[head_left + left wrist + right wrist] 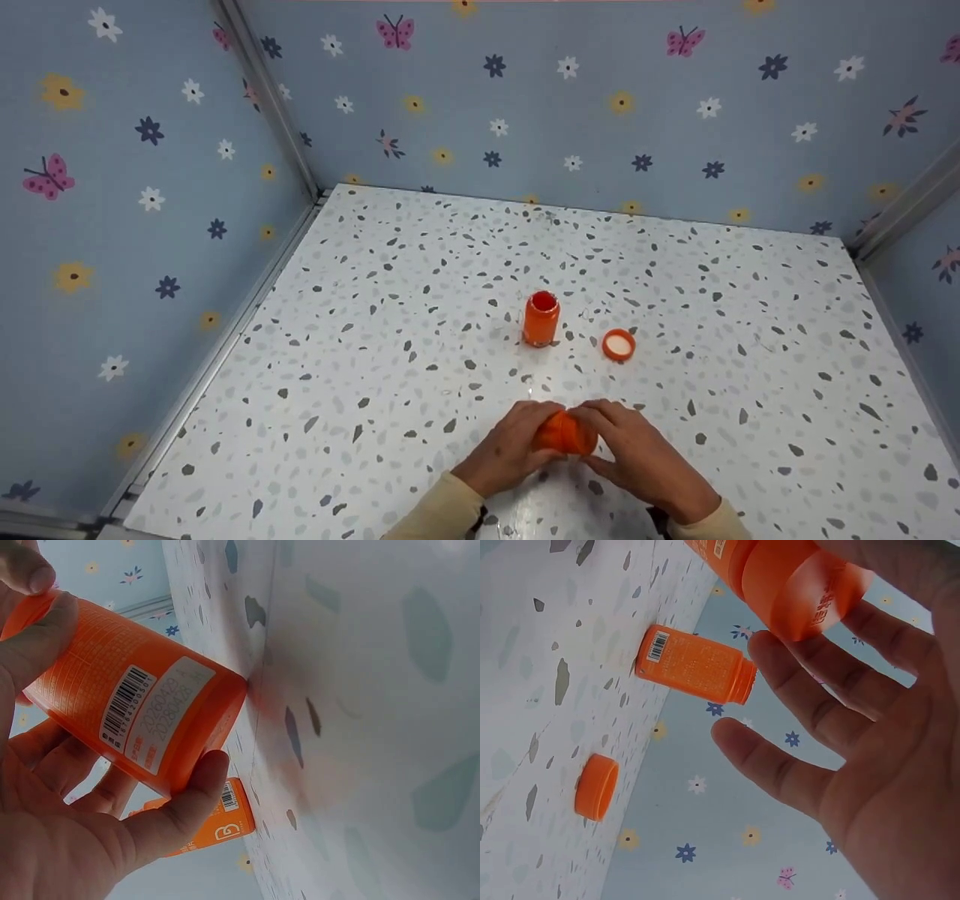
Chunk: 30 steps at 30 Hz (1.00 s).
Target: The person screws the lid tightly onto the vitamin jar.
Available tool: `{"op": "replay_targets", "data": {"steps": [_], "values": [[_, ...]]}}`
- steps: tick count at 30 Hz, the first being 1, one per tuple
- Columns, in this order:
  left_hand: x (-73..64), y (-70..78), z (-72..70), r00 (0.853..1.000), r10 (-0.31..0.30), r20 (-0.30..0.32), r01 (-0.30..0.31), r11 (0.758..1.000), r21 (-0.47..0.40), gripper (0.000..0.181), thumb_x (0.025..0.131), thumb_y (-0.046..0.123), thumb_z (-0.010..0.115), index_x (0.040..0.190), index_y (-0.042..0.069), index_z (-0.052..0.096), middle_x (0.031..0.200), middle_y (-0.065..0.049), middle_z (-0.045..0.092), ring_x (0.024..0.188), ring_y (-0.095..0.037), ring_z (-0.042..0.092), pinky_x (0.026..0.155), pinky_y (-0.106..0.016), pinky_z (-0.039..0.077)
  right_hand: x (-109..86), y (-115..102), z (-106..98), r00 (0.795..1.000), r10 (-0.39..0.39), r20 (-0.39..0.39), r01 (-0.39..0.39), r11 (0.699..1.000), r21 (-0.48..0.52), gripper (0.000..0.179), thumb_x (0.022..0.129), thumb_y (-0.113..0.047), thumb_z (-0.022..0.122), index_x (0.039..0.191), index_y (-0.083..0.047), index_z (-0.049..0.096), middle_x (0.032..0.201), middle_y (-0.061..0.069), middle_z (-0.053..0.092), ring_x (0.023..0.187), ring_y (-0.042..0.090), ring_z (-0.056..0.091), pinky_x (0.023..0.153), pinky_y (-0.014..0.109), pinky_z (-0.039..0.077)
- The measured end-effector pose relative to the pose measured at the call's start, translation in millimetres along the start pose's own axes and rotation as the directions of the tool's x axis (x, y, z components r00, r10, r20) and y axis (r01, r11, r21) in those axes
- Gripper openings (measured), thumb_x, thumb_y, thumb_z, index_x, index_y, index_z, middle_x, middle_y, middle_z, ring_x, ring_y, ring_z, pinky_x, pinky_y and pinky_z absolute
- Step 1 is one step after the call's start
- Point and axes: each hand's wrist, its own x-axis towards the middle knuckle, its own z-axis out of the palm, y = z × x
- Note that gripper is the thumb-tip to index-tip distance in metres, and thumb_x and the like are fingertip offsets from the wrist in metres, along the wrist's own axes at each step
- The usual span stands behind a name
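Near the front of the table my left hand [510, 446] holds an orange plastic bottle [124, 690] tilted on its side. Its fingers and thumb wrap the body, and a white date label with a barcode faces the left wrist camera. My right hand [637, 457] grips the orange cap [802, 592] at the bottle's other end between thumb and fingers. Two of its fingers stand spread away from the cap in the right wrist view. Raised lettering shows on the cap's top. The cap sits on the bottle's neck.
A second orange bottle [541, 321] stands upright and uncapped beyond the hands. Right of it a loose orange cap [619, 345] lies with its white inside up. Flowered blue panels [525, 105] border the speckled white table [360, 300] at the back and sides.
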Motion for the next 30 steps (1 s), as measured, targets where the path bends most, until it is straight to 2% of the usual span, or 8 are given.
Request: {"op": "replay_targets", "data": {"steps": [7, 11, 15, 18, 21, 24, 27, 30], "values": [[1.1, -0.2, -0.1, 1.0, 0.008, 0.005, -0.008, 1.0, 0.0, 0.054, 0.091, 0.025, 0.074, 0.138, 0.011, 0.052, 0.131, 0.001, 0.059, 0.122, -0.014, 0.052, 0.099, -0.031, 0.047, -0.6, -2.2, -0.7, 0.998, 0.069, 0.001, -0.069, 0.997, -0.027, 0.057, 0.082, -0.028, 0.083, 0.13, -0.01, 0.059, 0.111, 0.0, 0.065, 0.092, 0.015, 0.06, 0.083, 0.041, 0.054], [1.3, -0.1, -0.3, 1.0, 0.003, 0.012, -0.003, 1.0, 0.003, 0.054, 0.091, 0.027, 0.073, 0.138, 0.012, 0.052, 0.131, 0.0, 0.06, 0.122, -0.013, 0.052, 0.098, -0.031, 0.047, 0.3, -3.7, -0.7, 0.993, 0.118, 0.024, -0.117, 0.993, -0.025, 0.057, 0.088, -0.041, 0.076, 0.131, -0.007, 0.059, 0.112, 0.005, 0.067, 0.094, 0.021, 0.062, 0.084, 0.044, 0.053], [0.4, 0.4, -0.6, 1.0, 0.004, 0.008, -0.004, 1.0, 0.005, 0.054, 0.091, 0.027, 0.073, 0.138, 0.012, 0.052, 0.13, -0.001, 0.06, 0.121, -0.014, 0.053, 0.097, -0.031, 0.048, 0.5, -3.5, -0.3, 0.989, 0.144, 0.033, -0.143, 0.989, -0.024, 0.066, 0.09, -0.054, 0.066, 0.133, -0.005, 0.058, 0.115, 0.01, 0.068, 0.097, 0.028, 0.064, 0.087, 0.049, 0.052], [0.3, 0.2, -0.2, 1.0, 0.017, -0.001, -0.017, 1.0, 0.001, 0.053, 0.091, 0.026, 0.073, 0.137, 0.012, 0.052, 0.13, -0.001, 0.06, 0.12, -0.014, 0.053, 0.096, -0.031, 0.048, 0.0, -2.5, -0.7, 0.994, 0.113, 0.008, -0.113, 0.993, -0.04, 0.069, 0.086, -0.053, 0.071, 0.136, -0.008, 0.056, 0.118, 0.009, 0.067, 0.098, 0.027, 0.065, 0.086, 0.049, 0.052], [0.9, -0.3, 0.4, 1.0, 0.024, -0.004, -0.024, 1.0, -0.012, 0.052, 0.09, 0.025, 0.074, 0.136, 0.013, 0.053, 0.129, 0.0, 0.061, 0.119, -0.014, 0.053, 0.096, -0.031, 0.048, -0.2, -1.0, -1.9, 0.999, 0.052, -0.007, -0.052, 0.997, -0.053, 0.066, 0.08, -0.042, 0.082, 0.135, -0.014, 0.057, 0.121, 0.004, 0.064, 0.1, 0.02, 0.063, 0.083, 0.046, 0.052], [0.8, -0.8, 0.7, 0.999, 0.032, -0.007, -0.032, 0.999, -0.016, 0.051, 0.09, 0.024, 0.074, 0.136, 0.013, 0.053, 0.129, 0.001, 0.061, 0.118, -0.015, 0.053, 0.096, -0.03, 0.048, 0.5, -0.8, -3.7, 1.0, 0.021, 0.017, -0.02, 0.999, -0.049, 0.061, 0.077, -0.03, 0.087, 0.131, -0.018, 0.06, 0.121, -0.001, 0.063, 0.102, 0.016, 0.061, 0.082, 0.044, 0.051], [0.7, -0.9, 0.5, 0.999, 0.038, -0.004, -0.038, 0.999, -0.022, 0.051, 0.091, 0.023, 0.073, 0.136, 0.013, 0.052, 0.129, 0.002, 0.061, 0.119, -0.015, 0.053, 0.096, -0.03, 0.047, 1.0, -1.5, -4.8, 0.998, 0.04, 0.049, -0.037, 0.998, -0.048, 0.057, 0.078, -0.026, 0.086, 0.129, -0.019, 0.061, 0.119, -0.003, 0.063, 0.102, 0.014, 0.061, 0.084, 0.044, 0.051], [0.5, -1.1, 0.3, 0.999, 0.037, 0.002, -0.037, 0.999, -0.026, 0.05, 0.092, 0.023, 0.073, 0.136, 0.014, 0.052, 0.13, 0.002, 0.06, 0.119, -0.014, 0.052, 0.097, -0.03, 0.047, 1.0, -2.2, -5.3, 0.995, 0.072, 0.064, -0.069, 0.996, -0.05, 0.056, 0.081, -0.03, 0.084, 0.13, -0.017, 0.061, 0.117, -0.002, 0.065, 0.1, 0.014, 0.061, 0.086, 0.045, 0.051]]}}
